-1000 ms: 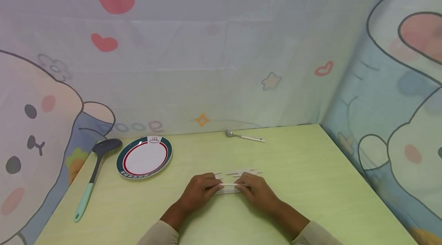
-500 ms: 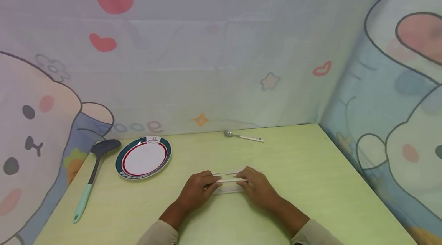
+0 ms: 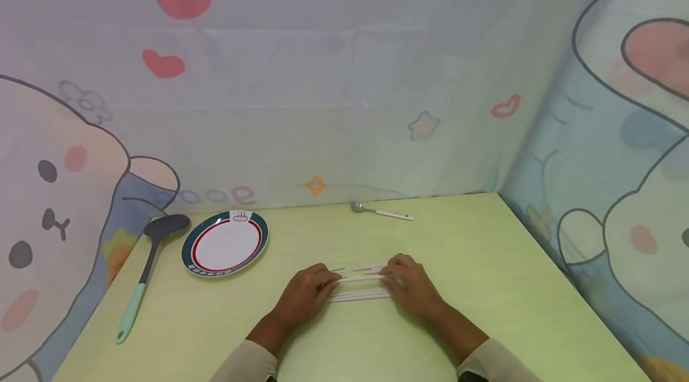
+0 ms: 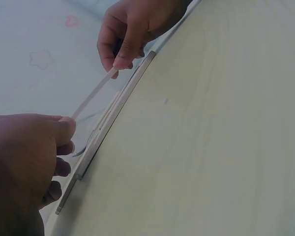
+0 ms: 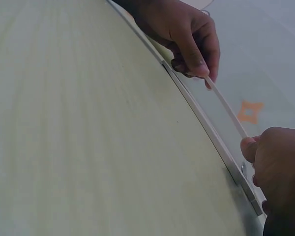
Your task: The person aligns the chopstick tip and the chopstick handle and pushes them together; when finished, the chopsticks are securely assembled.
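Between my two hands a thin white stick (image 3: 359,278) is held level, raised a little off the table. My left hand (image 3: 304,292) pinches its left end with thumb and fingertips. At the other end, my right hand (image 3: 413,286) pinches it the same way. Below it, several similar white sticks (image 3: 359,295) lie side by side on the table, their ends partly hidden by the hands. A few more white sticks (image 3: 370,268) lie just behind. Both wrist views show the held stick (image 4: 92,96) apart from the flat row of sticks (image 5: 206,125) beneath.
A white plate with a green rim (image 3: 226,244) stands at the back left. Beside it lies a slotted turner (image 3: 148,262) with a mint handle. A small spoon (image 3: 382,213) lies near the back edge. Printed cloth (image 3: 344,71) hangs behind the pale green table (image 3: 511,298).
My right hand has slid right and slightly forward, so the hands stand farther apart and more of the held stick and the row below shows. Both hands keep their pinch.
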Motion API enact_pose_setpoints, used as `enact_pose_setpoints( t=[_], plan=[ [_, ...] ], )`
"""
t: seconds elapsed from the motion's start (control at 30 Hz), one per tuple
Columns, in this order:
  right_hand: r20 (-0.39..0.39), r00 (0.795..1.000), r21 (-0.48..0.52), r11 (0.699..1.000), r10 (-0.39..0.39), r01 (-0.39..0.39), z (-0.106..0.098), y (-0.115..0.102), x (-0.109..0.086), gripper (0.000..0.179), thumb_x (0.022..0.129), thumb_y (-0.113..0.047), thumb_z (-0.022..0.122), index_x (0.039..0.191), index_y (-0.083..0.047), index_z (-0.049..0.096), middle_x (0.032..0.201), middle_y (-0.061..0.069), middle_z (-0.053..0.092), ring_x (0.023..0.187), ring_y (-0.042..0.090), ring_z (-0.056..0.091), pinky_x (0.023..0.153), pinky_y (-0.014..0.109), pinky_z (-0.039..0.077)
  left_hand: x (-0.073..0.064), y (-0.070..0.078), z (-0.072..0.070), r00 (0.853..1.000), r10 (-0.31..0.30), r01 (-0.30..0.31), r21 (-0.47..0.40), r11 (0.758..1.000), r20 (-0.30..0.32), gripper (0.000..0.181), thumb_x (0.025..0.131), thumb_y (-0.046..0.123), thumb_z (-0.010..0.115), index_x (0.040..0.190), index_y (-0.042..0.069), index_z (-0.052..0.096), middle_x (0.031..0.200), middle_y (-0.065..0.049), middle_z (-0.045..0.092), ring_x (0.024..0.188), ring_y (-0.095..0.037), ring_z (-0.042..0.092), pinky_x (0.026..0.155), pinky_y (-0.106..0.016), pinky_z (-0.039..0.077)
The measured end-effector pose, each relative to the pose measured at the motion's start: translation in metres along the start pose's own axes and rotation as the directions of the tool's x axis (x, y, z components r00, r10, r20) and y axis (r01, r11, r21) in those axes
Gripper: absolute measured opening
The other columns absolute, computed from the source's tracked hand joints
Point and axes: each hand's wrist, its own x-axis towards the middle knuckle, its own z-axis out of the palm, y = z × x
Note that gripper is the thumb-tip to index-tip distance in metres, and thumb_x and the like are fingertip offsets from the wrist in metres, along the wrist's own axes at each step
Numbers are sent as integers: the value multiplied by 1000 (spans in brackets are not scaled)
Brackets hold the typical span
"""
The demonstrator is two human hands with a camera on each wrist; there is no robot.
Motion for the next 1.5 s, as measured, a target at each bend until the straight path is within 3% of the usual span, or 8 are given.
enact_pose_setpoints(
  t=[0.17,0.3,0.53,0.83,1.03,1.17,1.37,1.5],
  plan=[
    [21,999,-29,999,29,-29,-1,3,-2,14,92,-4,84,103,-12,84,102,0,69,99,19,64,87,42,54,-1,-1,0,999,31,-30,77,997,-8,9,93,6,85,102,8,85,90,-1,72,82,-11,62,74,-30,55],
    [77,995,-29,997,69,-67,-2,4,-3,16,95,-4,81,107,-13,84,104,-2,71,102,19,65,88,41,52,-2,-3,1,999,43,-41,99,994,-18,11,91,3,86,101,6,85,91,-3,72,86,-16,63,78,-33,55],
    [152,982,1,994,110,-112,-4,3,-2,14,98,-7,79,109,-15,82,108,-4,75,104,18,63,90,41,40,-5,-9,1,999,51,-52,109,993,6,9,91,4,85,99,7,87,89,-1,69,85,-16,58,76,-32,52],
    [148,981,-15,992,124,-123,-7,2,-2,13,99,-8,77,103,-20,82,107,-6,74,106,18,61,90,41,36,-4,-7,0,997,69,-72,112,991,34,10,90,4,85,96,11,87,91,0,71,90,-17,60,81,-38,51],
    [205,962,28,982,179,-188,-10,0,-3,1,99,-27,81,99,-28,80,108,-14,70,110,12,56,94,43,32,-4,-3,-1,996,25,-32,82,996,91,11,88,19,91,97,16,86,96,2,74,98,-17,60,84,-39,46],
    [255,947,15,978,196,-206,-10,-1,-2,20,91,-41,88,103,-27,81,110,-15,68,111,11,54,94,43,31,-4,-1,-3,989,-21,11,69,998,150,17,87,24,92,101,16,86,101,2,74,103,-17,59,87,-41,44],
    [284,937,-9,977,205,-211,-10,-4,-1,23,88,-38,91,104,-25,81,110,-13,69,112,12,55,96,42,32,-5,-1,-3,982,-47,35,66,997,185,13,91,22,89,103,17,86,104,2,74,107,-18,59,89,-41,43],
    [286,933,-19,975,218,-222,-9,-6,0,22,90,-38,89,104,-25,81,109,-13,70,112,12,55,96,41,33,-6,-1,-2,986,-40,29,66,997,163,12,91,23,89,101,17,86,103,3,74,106,-18,59,88,-40,42]
  ],
)
